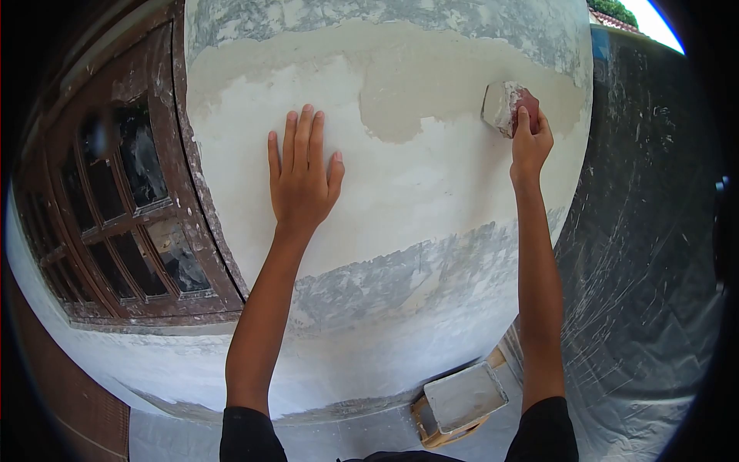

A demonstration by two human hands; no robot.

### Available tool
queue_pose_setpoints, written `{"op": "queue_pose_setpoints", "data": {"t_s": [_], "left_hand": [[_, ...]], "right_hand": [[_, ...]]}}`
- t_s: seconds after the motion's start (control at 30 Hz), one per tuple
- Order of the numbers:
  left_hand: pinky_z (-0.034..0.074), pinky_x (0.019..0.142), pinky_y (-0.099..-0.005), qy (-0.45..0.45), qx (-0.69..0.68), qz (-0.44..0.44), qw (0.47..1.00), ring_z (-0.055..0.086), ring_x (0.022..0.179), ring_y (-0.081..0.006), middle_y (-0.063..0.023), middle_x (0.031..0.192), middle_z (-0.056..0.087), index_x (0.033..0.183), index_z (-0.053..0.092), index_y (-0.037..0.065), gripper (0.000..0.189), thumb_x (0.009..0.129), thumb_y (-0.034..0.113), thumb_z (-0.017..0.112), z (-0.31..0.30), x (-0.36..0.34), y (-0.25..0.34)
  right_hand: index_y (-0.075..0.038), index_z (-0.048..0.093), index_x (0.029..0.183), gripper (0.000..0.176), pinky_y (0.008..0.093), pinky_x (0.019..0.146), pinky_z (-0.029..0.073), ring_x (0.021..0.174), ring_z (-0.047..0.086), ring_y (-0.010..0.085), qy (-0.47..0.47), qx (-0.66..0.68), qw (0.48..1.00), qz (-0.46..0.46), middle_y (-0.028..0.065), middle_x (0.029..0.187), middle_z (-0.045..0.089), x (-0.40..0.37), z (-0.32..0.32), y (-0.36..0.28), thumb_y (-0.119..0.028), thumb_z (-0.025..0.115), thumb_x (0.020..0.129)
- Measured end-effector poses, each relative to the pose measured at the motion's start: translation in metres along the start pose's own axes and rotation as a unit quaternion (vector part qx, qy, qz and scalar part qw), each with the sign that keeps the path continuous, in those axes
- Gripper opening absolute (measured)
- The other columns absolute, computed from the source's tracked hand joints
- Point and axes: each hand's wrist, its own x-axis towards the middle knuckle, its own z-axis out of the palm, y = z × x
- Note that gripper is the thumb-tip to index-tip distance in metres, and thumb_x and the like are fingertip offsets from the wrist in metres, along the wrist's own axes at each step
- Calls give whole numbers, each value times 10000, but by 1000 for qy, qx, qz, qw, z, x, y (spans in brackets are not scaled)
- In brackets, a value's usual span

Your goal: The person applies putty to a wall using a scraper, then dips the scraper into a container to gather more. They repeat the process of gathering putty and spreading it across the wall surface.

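Observation:
My left hand (301,169) lies flat on the pale, plastered part of the wall (431,185), fingers stretched and slightly spread, holding nothing. Pinched between the thumb and fingers of my right hand (531,146) is a putty scraper (509,108) with a red-brown grip side and a putty-caked blade. It sits against the wall at upper right, over a beige, damp-looking putty patch (400,92). Part of the scraper's grip is hidden by my fingers. Rough grey bands show on the wall above and below the pale area.
A brown wooden window frame (208,231) with glass panes borders the wall at left. On the right hangs a dark, splattered plastic sheet (631,231). Low down stands a wooden stool (427,439) bearing a putty-smeared board (466,396). Grey sheeting (169,435) covers the floor.

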Motion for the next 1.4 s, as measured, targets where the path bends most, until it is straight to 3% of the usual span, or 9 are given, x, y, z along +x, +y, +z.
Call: {"op": "queue_pose_setpoints", "data": {"t_s": [0.23,0.3,0.4,0.53,0.73,0.97,1.17,1.37,1.4], "left_hand": [[214,1238,-532,-9,19,-1,1000,328,1518,-289,-117,1624,378,1558,381,45,662,961,240,591,2,-4,4],[211,1239,-530,-17,26,-3,1000,325,1520,-288,-118,1629,373,1564,373,45,670,963,249,589,1,-7,6],[202,1241,-529,-30,34,-6,999,322,1523,-286,-118,1635,368,1573,362,43,681,969,266,583,0,-12,8],[188,1244,-527,-37,34,-4,999,320,1524,-281,-118,1639,366,1579,356,39,686,978,291,568,0,-18,10],[190,1244,-532,-43,37,-8,998,316,1527,-284,-118,1641,364,1578,359,37,678,983,299,554,2,-19,11],[190,1241,-541,-43,43,-10,998,306,1531,-291,-127,1642,358,1574,358,21,679,987,305,549,5,-24,20],[189,1241,-540,-47,41,-10,998,304,1532,-297,-131,1640,360,1570,362,17,673,990,307,544,4,-26,20],[184,1243,-536,-47,42,-6,998,301,1533,-298,-130,1646,349,1576,346,17,689,989,317,545,5,-27,21],[182,1244,-537,-47,43,-7,998,300,1533,-297,-132,1647,346,1577,343,17,694,988,321,545,5,-27,21]], "right_hand": [[44,612,1322,389,234,863,522,1005,650,101,-154,79,984,-46,104,1195,682,-56,38,-34,-195,661,1019],[-22,648,1300,374,321,853,509,949,624,178,-179,-8,978,-110,135,1038,676,-74,59,-33,-220,694,986],[-56,673,1281,367,380,856,469,873,562,248,-206,-83,947,-231,171,1023,642,-92,75,-32,-220,707,954],[-49,675,1272,372,356,854,505,935,600,248,-164,-59,963,-208,159,1002,686,-72,69,-25,-229,718,950],[53,617,1287,331,266,849,538,987,664,125,-41,69,997,-11,94,1138,693,-21,25,-16,-145,632,1022],[20,633,1296,362,283,852,533,971,659,139,-149,69,985,-59,119,1124,689,-58,41,-29,-201,668,1011],[-100,682,1290,353,325,842,517,924,634,219,-169,-110,954,-220,131,978,623,-80,69,-23,-244,711,969],[51,636,1279,364,301,889,524,1029,665,164,-88,32,995,-24,134,1161,705,-28,43,-18,-190,644,1007],[67,608,1319,402,253,836,540,957,663,117,-62,46,997,-22,93,1147,697,-20,37,-15,-187,661,1012]]}}
